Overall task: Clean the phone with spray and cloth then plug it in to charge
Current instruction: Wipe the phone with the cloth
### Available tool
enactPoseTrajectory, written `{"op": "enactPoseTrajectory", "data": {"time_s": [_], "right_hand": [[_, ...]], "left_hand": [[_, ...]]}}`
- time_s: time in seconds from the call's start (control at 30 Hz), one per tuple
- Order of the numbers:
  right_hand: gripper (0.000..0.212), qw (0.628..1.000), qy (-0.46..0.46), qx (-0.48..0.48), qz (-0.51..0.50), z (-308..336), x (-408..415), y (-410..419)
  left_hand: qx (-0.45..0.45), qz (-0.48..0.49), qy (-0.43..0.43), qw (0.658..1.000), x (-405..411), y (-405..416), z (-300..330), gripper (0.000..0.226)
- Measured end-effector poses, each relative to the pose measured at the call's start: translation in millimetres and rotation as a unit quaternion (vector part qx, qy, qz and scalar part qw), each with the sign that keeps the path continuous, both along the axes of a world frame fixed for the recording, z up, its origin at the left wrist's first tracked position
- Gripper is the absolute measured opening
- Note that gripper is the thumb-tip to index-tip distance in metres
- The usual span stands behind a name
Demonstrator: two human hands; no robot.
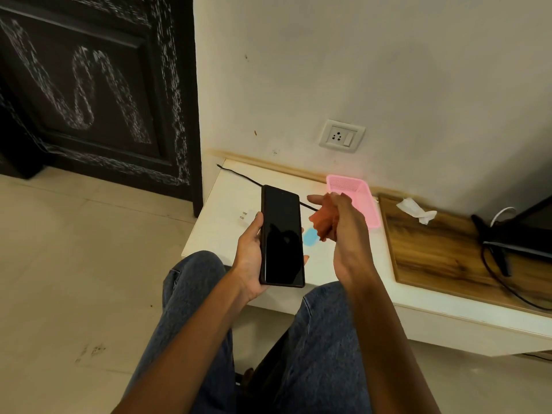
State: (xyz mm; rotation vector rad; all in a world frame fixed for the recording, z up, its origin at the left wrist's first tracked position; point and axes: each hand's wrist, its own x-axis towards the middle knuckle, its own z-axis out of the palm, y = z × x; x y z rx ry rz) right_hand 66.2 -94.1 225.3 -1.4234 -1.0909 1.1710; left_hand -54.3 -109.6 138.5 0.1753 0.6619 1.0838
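Hands are doing the work, two of them, above the knees. One left hand is holding one phone up over the near edge of the tabletop, its fingers curling round the sides, dark screen facing up. One right hand is gripping one orange cloth just beside the phone, not touching it. I think the wiping is nearly finished or just pausing, because the screen is looking clean. One blue thing, maybe the spray, is lying behind the phone. Charging is not yet done: one white plug and one black cable are lying loose, and one wall socket is sitting empty. One pink basket is standing further back.
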Motion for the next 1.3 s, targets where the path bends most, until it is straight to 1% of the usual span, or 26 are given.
{"op": "enactPoseTrajectory", "data": {"time_s": [0.1, 0.27, 0.33, 0.37, 0.43, 0.5, 0.57, 0.67, 0.73, 0.83, 0.93, 1.0, 1.07, 1.1, 1.13, 1.2, 1.23, 1.3], "right_hand": [[0.034, 0.999, 0.004, -0.030, -0.025, 1.1, 6.9, 1.0], [0.018, 0.995, 0.074, -0.057, -0.039, -4.8, 16.6, 1.4], [0.010, 0.986, 0.144, -0.079, -0.034, -7.6, 19.3, -0.1], [0.009, 0.973, 0.206, -0.099, -0.033, -8.7, 20.7, -1.0], [0.010, 0.930, 0.338, -0.143, -0.036, -10.1, 24.3, -2.0], [0.015, 0.897, 0.407, -0.168, -0.034, -11.3, 26.7, -3.3], [0.018, 0.887, 0.425, -0.178, -0.030, -12.2, 27.7, -4.4], [0.029, 0.884, 0.432, -0.174, -0.032, -13.2, 28.2, -6.2], [0.027, 0.885, 0.432, -0.170, -0.045, -15.0, 28.8, -5.2], [0.022, 0.907, 0.387, -0.155, -0.056, -18.3, 28.1, -3.1], [0.033, 0.930, 0.329, -0.124, -0.104, -23.8, 25.6, -3.3], [0.037, 0.956, 0.234, -0.077, -0.162, -26.6, 23.4, -4.2], [0.031, 0.973, 0.111, -0.003, -0.200, -26.7, 18.7, -3.7], [0.027, 0.977, 0.054, 0.043, -0.203, -25.7, 15.6, -3.0], [0.022, 0.977, -0.009, 0.093, -0.193, -24.4, 11.9, -2.5], [0.018, 0.960, -0.143, 0.192, -0.148, -22.9, 4.4, -1.6], [0.019, 0.946, -0.200, 0.225, -0.120, -23.8, 1.1, -0.5], [0.021, 0.919, -0.290, 0.259, -0.068, -26.9, -5.2, 1.2]], "left_hand": [[0.009, -0.011, -0.014, 1.000, -3.1, 0.7, 2.0, 0.065], [0.025, -0.030, -0.029, 0.999, -5.1, 0.3, 6.0, 0.068], [0.026, -0.035, -0.031, 0.999, -4.6, 0.0, 7.1, 0.069], [0.026, -0.036, -0.030, 0.999, -4.4, -0.2, 7.8, 0.069], [0.030, -0.036, -0.029, 0.998, -4.7, -0.4, 9.4, 0.069], [0.035, -0.031, -0.028, 0.999, -4.8, -0.6, 9.9, 0.069], [0.037, -0.026, -0.026, 0.999, -4.9, -0.8, 10.0, 0.068], [0.036, -0.030, -0.026, 0.999, -5.0, -1.0, 10.3, 0.069], [0.035, -0.037, -0.022, 0.998, -4.8, -1.2, 10.7, 0.070], [0.037, -0.037, -0.019, 0.998, -4.3, -1.6, 11.3, 0.070], [0.044, -0.042, -0.019, 0.998, -5.1, -2.2, 12.1, 0.070], [0.049, -0.048, -0.022, 0.997, -5.8, -2.3, 12.2, 0.068], [0.056, -0.055, -0.025, 0.997, -5.2, -2.6, 11.9, 0.065], [0.059, -0.057, -0.024, 0.996, -4.2, -3.0, 11.3, 0.064], [0.061, -0.058, -0.022, 0.996, -3.1, -3.5, 10.1, 0.065], [0.064, -0.062, -0.014, 0.996, -0.5, -4.5, 7.3, 0.064], [0.067, -0.066, -0.006, 0.996, 0.9, -4.9, 6.5, 0.062], [0.071, -0.075, 0.022, 0.994, 3.0, -5.1, 6.5, 0.058]]}}
